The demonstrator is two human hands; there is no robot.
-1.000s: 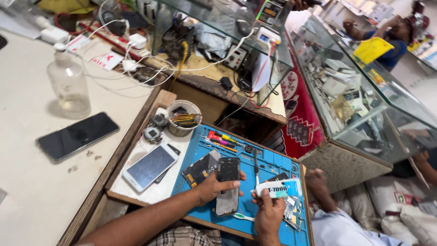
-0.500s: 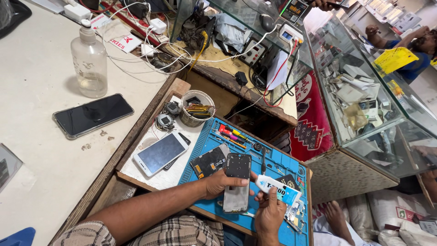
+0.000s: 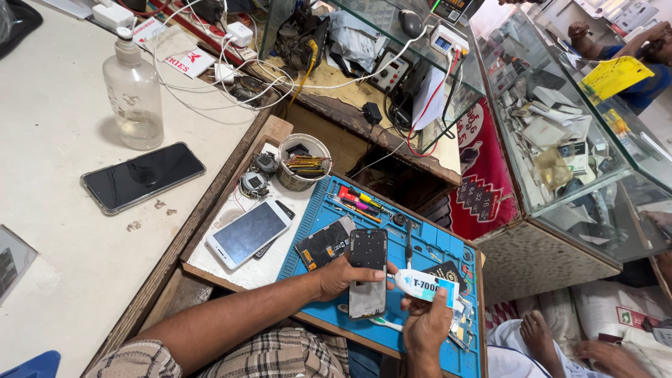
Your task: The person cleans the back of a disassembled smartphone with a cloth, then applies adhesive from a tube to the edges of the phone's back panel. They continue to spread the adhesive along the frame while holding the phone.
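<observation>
Only one view is given, taken from a camera worn on the head. The scene is looked down upon steeply and from close above, with the blue work mat (image 3: 434, 252) set low in the middle. The pale counter (image 3: 63, 231) is seen along the left edge, and a glass display case (image 3: 560, 140) recedes toward the upper right. No second view is supplied, so nothing is shared.

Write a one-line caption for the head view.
Left hand steadies an opened phone on a blue mat; right hand holds a glue tube.
</observation>
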